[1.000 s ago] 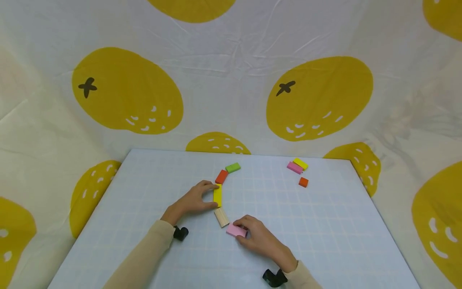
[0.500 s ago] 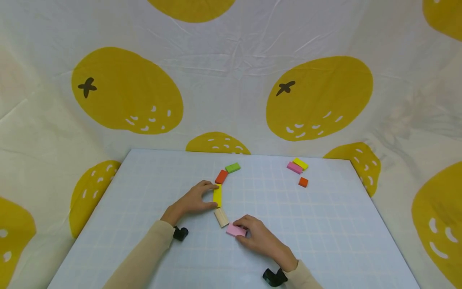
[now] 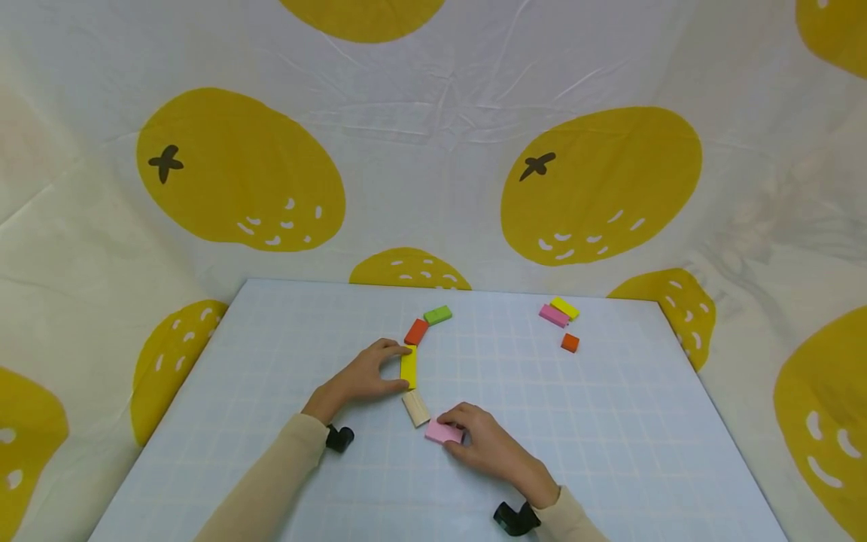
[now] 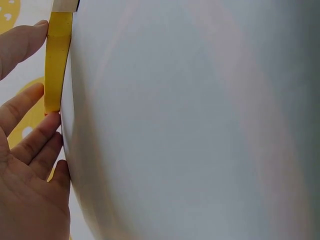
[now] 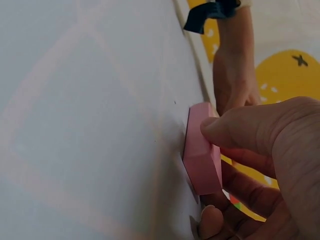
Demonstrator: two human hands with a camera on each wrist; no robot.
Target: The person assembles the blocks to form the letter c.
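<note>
My left hand [image 3: 366, 371] holds a yellow wooden block [image 3: 409, 367] between thumb and fingers, thumb near one end and fingertips near the other. In the left wrist view the thumb and index fingertip press on the yellow block [image 4: 58, 62]. A plain wood block [image 3: 416, 408] lies close to its near end. Past that, my right hand [image 3: 484, 446] pinches a pink block [image 3: 443, 431]; the right wrist view has the thumb on the upper face of the pink block [image 5: 201, 150]. A red block [image 3: 416, 332] and a green block [image 3: 437, 315] continue the curved row at the far end.
At the back right of the pale checked table [image 3: 650, 421], a second pink block [image 3: 554, 315] touches another yellow block [image 3: 564, 307]. An orange-red block [image 3: 570, 343] lies in front of them. Behind the table hangs a white cloth [image 3: 420, 173] with big yellow fruit shapes.
</note>
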